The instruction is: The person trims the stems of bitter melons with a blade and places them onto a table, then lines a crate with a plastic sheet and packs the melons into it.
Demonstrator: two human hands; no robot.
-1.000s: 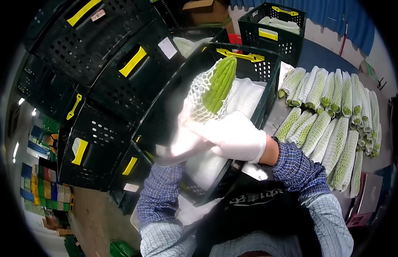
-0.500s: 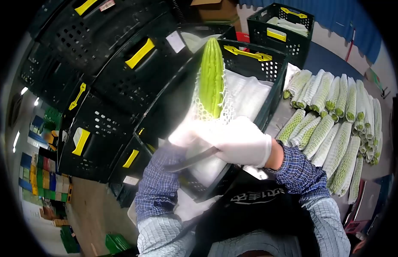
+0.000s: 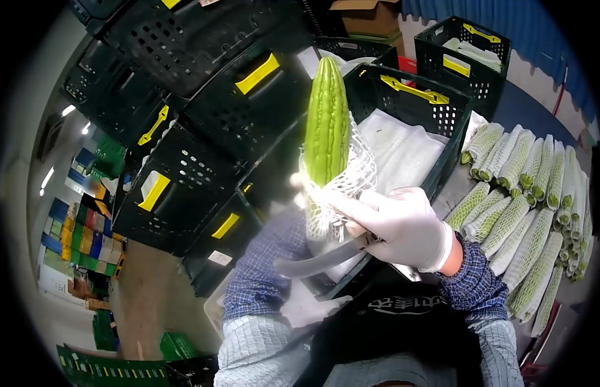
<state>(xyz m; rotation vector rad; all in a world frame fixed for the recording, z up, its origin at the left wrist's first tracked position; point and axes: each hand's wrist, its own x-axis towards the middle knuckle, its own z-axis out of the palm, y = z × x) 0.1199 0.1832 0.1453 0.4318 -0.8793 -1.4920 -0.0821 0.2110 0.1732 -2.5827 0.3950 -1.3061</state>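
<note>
A green bitter melon point(image 3: 327, 122) stands upright in front of me, its upper part bare. White foam netting point(image 3: 355, 161) is bunched around its lower part. My left hand point(image 3: 298, 187), white-gloved and mostly hidden behind the melon and netting, grips the melon low down. At the melon's lower right, my gloved right hand point(image 3: 406, 226) has its fingers closed on the netting. A curved grey blade point(image 3: 316, 263), apparently a knife, sticks out to the left from under the right hand's fingers; its handle is hidden in the palm.
Behind the melon is a dark crate point(image 3: 445, 119) holding white wrapped pieces. Netted bitter melons point(image 3: 513, 226) lie in rows on the table at right. Stacked black crates point(image 3: 203, 116) with yellow handles rise on the left. Another crate point(image 3: 451, 74) stands at the back right.
The view has swung left, so the surroundings shift right. The netting has slid lower and bunched on the melon's right side, and the right hand has drawn slightly away from the left.
</note>
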